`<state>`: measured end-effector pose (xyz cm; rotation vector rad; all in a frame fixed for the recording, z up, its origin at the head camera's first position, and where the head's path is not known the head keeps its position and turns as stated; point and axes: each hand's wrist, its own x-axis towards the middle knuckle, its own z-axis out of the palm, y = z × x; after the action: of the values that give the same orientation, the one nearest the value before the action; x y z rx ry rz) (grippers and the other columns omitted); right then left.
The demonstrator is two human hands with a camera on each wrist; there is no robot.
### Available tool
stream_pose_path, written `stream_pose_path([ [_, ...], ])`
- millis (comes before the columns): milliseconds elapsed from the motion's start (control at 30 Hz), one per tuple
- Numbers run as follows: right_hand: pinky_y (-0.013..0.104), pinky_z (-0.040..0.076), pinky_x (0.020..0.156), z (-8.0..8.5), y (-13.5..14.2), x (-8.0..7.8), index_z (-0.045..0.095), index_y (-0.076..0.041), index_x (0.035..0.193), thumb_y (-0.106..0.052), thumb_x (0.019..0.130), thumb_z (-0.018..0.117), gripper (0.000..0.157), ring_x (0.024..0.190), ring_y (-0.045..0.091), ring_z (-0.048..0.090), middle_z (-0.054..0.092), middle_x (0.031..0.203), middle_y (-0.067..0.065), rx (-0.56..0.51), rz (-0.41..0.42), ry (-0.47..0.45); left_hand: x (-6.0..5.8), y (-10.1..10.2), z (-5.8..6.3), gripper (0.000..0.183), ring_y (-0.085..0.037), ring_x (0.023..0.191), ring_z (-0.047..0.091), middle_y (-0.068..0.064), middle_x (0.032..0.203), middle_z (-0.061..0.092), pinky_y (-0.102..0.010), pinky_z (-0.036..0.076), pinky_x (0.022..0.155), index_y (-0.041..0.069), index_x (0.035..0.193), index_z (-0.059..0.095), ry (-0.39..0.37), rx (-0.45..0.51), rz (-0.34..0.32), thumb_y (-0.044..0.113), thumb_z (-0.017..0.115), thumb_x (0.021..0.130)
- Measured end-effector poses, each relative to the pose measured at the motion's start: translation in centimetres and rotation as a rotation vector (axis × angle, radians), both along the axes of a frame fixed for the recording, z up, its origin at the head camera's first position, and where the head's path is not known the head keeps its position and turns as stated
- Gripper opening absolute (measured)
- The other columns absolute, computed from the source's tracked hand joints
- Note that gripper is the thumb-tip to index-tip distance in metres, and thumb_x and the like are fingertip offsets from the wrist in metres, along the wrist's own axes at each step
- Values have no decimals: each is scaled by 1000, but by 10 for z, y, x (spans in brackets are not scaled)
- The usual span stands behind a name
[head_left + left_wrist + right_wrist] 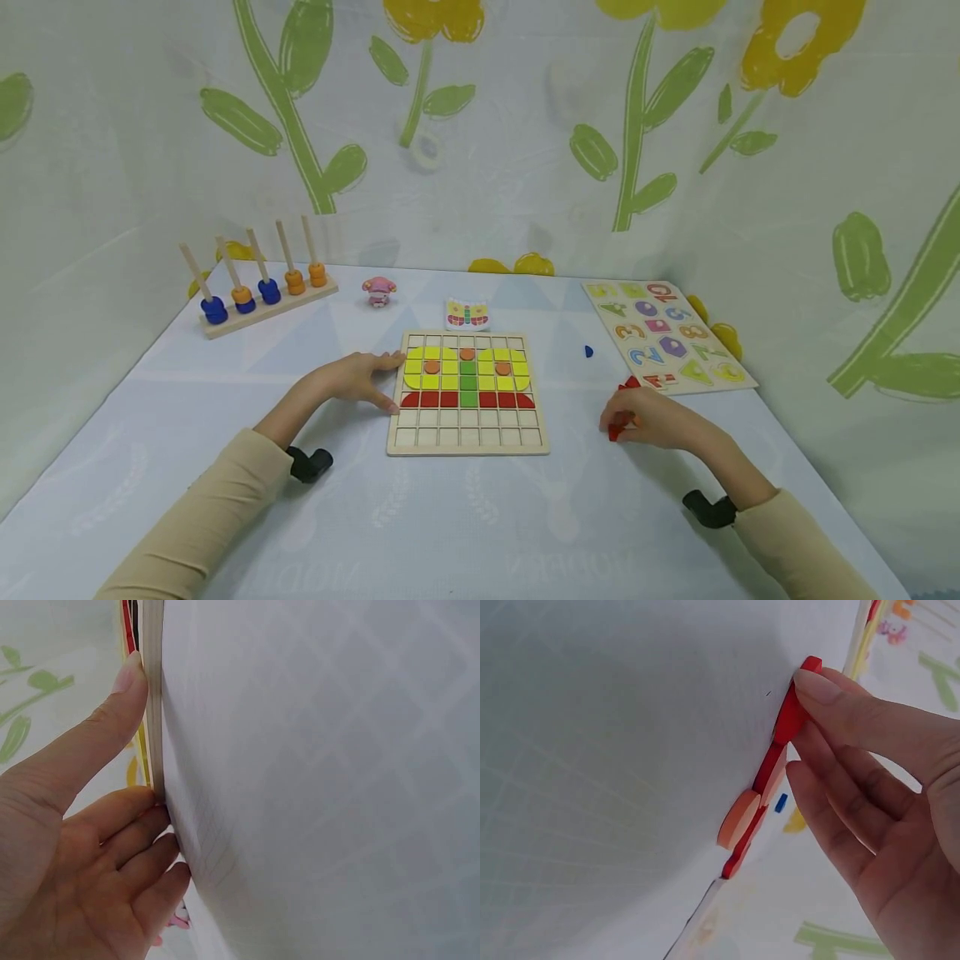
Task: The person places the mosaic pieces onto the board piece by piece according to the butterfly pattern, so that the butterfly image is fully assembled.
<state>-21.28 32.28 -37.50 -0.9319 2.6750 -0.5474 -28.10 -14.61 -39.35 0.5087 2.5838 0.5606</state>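
Observation:
A wooden grid board [468,438] lies mid-table, bearing yellow, red, green and orange tiles in a butterfly-like pattern. At its left edge is my left hand [351,377], thumb and fingers spread; in the left wrist view, the thumb and fingertips touch the board's side [154,697]. To the right of the board, my right hand [651,417] pinches a red tile [793,709] between thumb and fingers, low over the table. More red tiles [769,769] and an orange round tile [739,819] lie just beside it, partly hidden by the hand in the head view.
A small pattern card [467,315] stands behind the board, and a pink figurine [378,291] is to its left. A peg stand with blue and orange rings [270,313] is at the back left. A number puzzle board [667,337] and a small blue tile [588,352] lie right.

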Motion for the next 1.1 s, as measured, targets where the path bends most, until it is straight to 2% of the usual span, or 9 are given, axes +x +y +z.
stream_pose_path([
  [333, 25, 53, 70, 2, -1, -3, 74, -18, 85, -6, 79, 79, 14, 76, 7, 57, 60, 84, -10, 9, -4, -6, 1, 1, 1, 98, -40, 142, 19, -20, 155, 24, -60, 23, 110, 12, 152, 29, 4, 0, -8, 46, 80, 75],
  [633, 25, 55, 72, 9, -16, -8, 72, -19, 88, -7, 83, 75, 13, 75, 5, 62, 69, 84, -9, -99, 19, -19, 1, 1, 1, 99, -41, 142, 19, -21, 154, 24, -60, 23, 110, 11, 152, 29, 6, 3, -15, 45, 80, 75],
  [867, 28, 56, 76, 7, -49, -17, 72, -16, 94, -11, 88, 72, 8, 79, 10, 65, 70, 90, -5, -250, 66, -74, 1, 1, 3, 99, -41, 142, 19, -21, 155, 24, -60, 24, 109, 11, 152, 28, 2, 0, -10, 45, 80, 75],
  [1100, 26, 56, 78, 4, -95, -24, 72, -12, 98, -8, 89, 70, 10, 81, 12, 66, 70, 91, -5, -291, 101, -131, 2, -1, 1, 98, -41, 142, 19, -20, 155, 23, -61, 23, 109, 12, 152, 28, 3, 1, -9, 45, 80, 75],
])
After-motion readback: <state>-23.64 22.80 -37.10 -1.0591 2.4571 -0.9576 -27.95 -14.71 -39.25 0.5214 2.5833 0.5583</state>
